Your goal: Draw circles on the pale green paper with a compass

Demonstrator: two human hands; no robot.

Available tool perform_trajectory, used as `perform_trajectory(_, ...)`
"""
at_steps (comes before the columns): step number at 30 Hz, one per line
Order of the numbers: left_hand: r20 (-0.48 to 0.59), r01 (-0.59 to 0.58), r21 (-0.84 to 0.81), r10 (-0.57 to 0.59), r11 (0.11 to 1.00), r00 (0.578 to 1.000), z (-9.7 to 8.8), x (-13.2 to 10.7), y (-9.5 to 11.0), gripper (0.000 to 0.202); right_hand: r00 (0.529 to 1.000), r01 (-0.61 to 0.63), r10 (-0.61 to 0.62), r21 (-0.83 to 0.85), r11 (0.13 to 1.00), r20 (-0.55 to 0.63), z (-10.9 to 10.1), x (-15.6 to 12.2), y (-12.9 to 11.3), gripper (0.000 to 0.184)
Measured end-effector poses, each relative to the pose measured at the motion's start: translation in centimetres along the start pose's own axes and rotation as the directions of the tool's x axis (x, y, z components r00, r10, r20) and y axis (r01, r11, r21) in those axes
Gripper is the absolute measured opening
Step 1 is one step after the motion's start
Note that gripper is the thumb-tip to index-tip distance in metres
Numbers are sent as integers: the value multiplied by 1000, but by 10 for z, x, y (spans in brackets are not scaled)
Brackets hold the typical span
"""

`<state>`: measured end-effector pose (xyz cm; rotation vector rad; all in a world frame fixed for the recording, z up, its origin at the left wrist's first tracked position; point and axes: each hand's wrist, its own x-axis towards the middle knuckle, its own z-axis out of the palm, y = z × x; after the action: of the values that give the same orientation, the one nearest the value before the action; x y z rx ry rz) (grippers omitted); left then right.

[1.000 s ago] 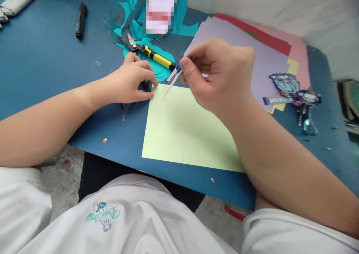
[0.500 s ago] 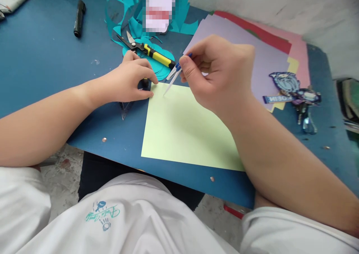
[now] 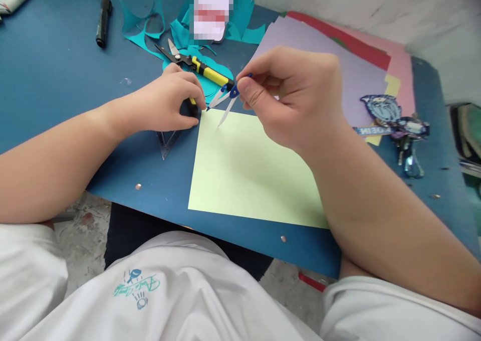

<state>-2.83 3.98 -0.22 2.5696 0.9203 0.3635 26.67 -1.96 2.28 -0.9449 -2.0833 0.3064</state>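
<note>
My right hand (image 3: 291, 93) pinches the top of a blue and white drawing compass (image 3: 234, 91) between thumb and fingers. The compass legs are spread over the upper left part of a pale green sheet of paper (image 3: 240, 175), one tip near the corner and the other further in. My left hand (image 3: 169, 103) is open beside that corner, thumb and fingers apart. Behind its fingers lie scissors with yellow and black handles (image 3: 212, 74), on cut teal paper shapes (image 3: 224, 70). Below the left hand a clear set square (image 3: 165, 148) is partly covered.
A phone (image 3: 212, 10) rests among teal paper scraps (image 3: 141, 20) at the back. To the right is a stack of coloured paper (image 3: 349, 75) with a keyring of charms (image 3: 411, 128) by it. A black marker (image 3: 104, 22) lies at the back left of the blue table (image 3: 56, 75).
The compass legs have spread wider, with one leg swung left toward the paper's corner. My left hand has shifted slightly left, away from the paper. The teal scrap at the back has moved left.
</note>
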Motion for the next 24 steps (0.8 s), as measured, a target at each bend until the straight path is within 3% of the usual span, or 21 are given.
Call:
perform_trajectory(4, -5, -6, -3, 6, 1000, 1000, -1, 1, 1, 42, 996, -56, 56, 1, 998, 65, -4, -1, -4, 26)
perform_trajectory(8, -42, -19, -16, 18, 1000, 999, 4, 2, -4, 30, 998, -41, 42, -25, 999, 56, -4, -2, -4, 22)
perform_trajectory(16, -46, -23, -33, 21, 999, 999, 7, 2, -9, 27, 999, -9, 12, -59, 998, 41, -1, -2, -3, 17)
perform_trajectory(24, -33, -4, -13, 4, 1000, 999, 10, 1, -7, 49, 998, 17, -14, -61, 998, 54, -2, 1, -8, 13)
